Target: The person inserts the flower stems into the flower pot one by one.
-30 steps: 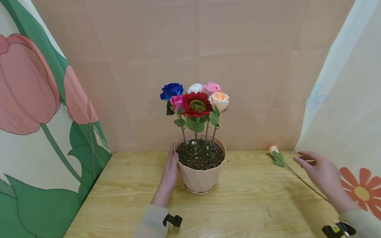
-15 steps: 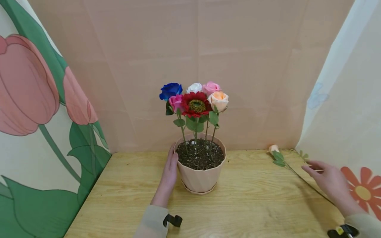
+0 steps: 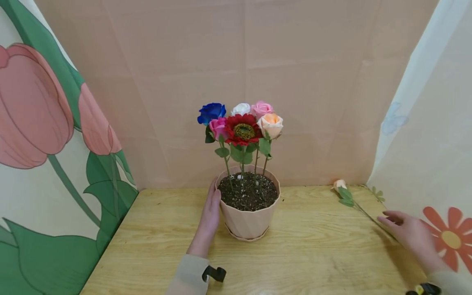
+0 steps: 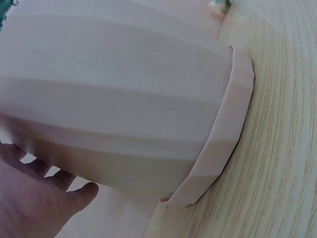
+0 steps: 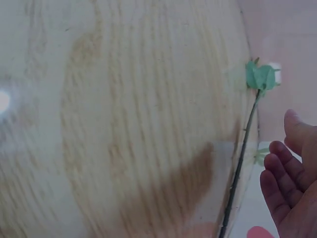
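A pale pink flowerpot (image 3: 249, 223) filled with dark soil stands on its saucer in the head view. Against its left side lies my left hand (image 3: 211, 209), fingers extended along the wall near the rim; the left wrist view shows the thumb and fingertips (image 4: 90, 189) at the pot's side. At the right, my right hand (image 3: 409, 233) hovers over the stem of a pale peach rose (image 3: 340, 185) lying on the table. Its fingers are loosely bent, holding nothing. In the right wrist view, the rose's stem (image 5: 240, 163) runs beside the fingers, apart from them.
Several artificial flowers stand in the soil, among them a blue rose (image 3: 212, 113), a red daisy-like flower (image 3: 243, 130) and a peach rose (image 3: 271, 125). Behind the wooden table (image 3: 155, 246) hangs a plain pink backdrop (image 3: 184, 61). Printed flower panels flank both sides.
My right hand has moved down and to the right, along the lying rose's stem toward its lower end. The left hand and the pot have stayed in place.
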A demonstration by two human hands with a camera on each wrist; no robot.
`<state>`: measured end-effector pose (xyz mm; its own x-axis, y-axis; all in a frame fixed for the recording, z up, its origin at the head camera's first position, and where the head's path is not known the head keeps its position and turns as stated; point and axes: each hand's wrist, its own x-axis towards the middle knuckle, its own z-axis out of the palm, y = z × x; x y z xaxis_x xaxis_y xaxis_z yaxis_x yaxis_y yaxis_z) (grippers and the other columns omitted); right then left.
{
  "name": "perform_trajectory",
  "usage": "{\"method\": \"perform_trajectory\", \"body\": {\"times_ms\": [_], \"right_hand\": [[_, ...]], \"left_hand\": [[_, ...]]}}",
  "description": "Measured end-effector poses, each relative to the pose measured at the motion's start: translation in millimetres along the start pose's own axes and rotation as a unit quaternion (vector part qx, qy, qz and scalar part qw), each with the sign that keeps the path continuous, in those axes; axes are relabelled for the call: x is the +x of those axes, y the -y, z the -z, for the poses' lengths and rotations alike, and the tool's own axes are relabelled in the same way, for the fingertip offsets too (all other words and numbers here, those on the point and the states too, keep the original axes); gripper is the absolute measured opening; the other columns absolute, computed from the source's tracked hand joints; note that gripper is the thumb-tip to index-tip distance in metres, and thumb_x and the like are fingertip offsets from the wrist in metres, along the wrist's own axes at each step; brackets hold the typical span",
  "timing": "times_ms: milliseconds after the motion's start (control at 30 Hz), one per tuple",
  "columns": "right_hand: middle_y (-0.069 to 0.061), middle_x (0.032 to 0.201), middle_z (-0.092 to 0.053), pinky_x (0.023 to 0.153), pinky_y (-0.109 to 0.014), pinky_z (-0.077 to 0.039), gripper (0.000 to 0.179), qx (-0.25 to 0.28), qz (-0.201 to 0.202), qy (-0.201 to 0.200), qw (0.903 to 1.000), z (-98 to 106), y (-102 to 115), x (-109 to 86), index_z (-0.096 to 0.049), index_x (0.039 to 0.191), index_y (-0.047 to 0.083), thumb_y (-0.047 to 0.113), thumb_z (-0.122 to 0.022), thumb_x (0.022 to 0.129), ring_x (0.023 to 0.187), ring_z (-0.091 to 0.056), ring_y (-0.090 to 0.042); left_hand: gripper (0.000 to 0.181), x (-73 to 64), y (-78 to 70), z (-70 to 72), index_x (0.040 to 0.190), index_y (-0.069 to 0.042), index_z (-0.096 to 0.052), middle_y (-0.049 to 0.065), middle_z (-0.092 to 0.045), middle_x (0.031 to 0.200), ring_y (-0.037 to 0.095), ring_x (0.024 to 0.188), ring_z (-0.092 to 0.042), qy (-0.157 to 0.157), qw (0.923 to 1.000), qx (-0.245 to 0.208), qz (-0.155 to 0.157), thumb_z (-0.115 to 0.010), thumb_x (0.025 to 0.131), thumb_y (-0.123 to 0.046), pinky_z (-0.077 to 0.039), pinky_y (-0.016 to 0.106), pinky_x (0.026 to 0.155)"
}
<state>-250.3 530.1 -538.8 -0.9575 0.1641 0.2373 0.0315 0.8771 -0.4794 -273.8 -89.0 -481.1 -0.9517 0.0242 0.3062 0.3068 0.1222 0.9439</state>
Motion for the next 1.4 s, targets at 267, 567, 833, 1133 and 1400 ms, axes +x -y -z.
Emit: {"method": "perform_trajectory", "body": {"times_ms": [267, 567, 833, 1133, 1400], "right_hand": [[-0.040, 0.128, -0.068, 0.077, -0.061, -0.054, 0.071, 0.012, -0.037, 0.028, 0.9988, -14, -5, 2.9, -0.065, 0.141, -0.010, 0.054, -0.067, 0.109, 0.108, -0.065, -0.056], [-0.037, 0.130, -0.069, 0.085, -0.068, -0.049, 0.067, 0.009, -0.036, 0.020, 0.9991, -24, -8, 1.4, -0.068, 0.138, -0.010, 0.051, -0.069, 0.109, 0.115, -0.060, -0.062], [-0.037, 0.133, -0.067, 0.090, -0.068, -0.046, 0.074, 0.011, -0.058, 0.027, 0.9979, -34, -18, 7.5, -0.073, 0.133, -0.004, 0.063, -0.075, 0.101, 0.120, -0.055, -0.063], [-0.040, 0.132, -0.066, 0.092, -0.074, -0.046, 0.045, -0.014, -0.049, 0.039, 0.9979, -30, -3, 3.9, -0.075, 0.127, -0.007, 0.033, -0.077, 0.106, 0.119, -0.056, -0.066], [-0.039, 0.132, -0.067, 0.091, -0.074, -0.047, 0.042, -0.024, -0.040, 0.041, 0.9981, -28, 0, 1.6, -0.078, 0.126, -0.004, 0.033, -0.074, 0.108, 0.118, -0.056, -0.067]], "left_hand": [[0.061, 0.1, 0.1, 1.0, 0.179, -0.021, -0.018, 0.011, -0.017, 0.183, 0.038, 0.167, -0.015, -0.002, 1.0000, 0.002, -0.001, -0.028, 0.123, -0.043, -0.013, 0.065, 0.133], [0.062, -0.1, -1.9, 0.9, 0.179, -0.021, -0.017, 0.011, -0.016, 0.183, 0.038, 0.168, -0.014, 0.006, 0.9999, -0.009, -0.004, -0.029, 0.122, -0.044, -0.012, 0.064, 0.133], [0.060, 0.6, -2.3, 1.1, 0.179, -0.024, -0.017, 0.007, -0.015, 0.184, 0.035, 0.168, -0.013, 0.007, 0.9998, -0.018, 0.006, -0.030, 0.123, -0.040, -0.013, 0.063, 0.133], [0.060, 1.5, -1.3, 1.3, 0.179, -0.020, -0.016, 0.011, -0.015, 0.184, 0.037, 0.168, -0.012, 0.010, 0.9997, -0.022, 0.000, -0.029, 0.123, -0.039, -0.011, 0.065, 0.133], [0.062, 1.9, -0.4, 1.5, 0.179, -0.018, -0.015, 0.010, -0.014, 0.184, 0.034, 0.168, -0.011, 0.009, 0.9997, -0.020, -0.006, -0.029, 0.123, -0.041, -0.010, 0.060, 0.134]]}}
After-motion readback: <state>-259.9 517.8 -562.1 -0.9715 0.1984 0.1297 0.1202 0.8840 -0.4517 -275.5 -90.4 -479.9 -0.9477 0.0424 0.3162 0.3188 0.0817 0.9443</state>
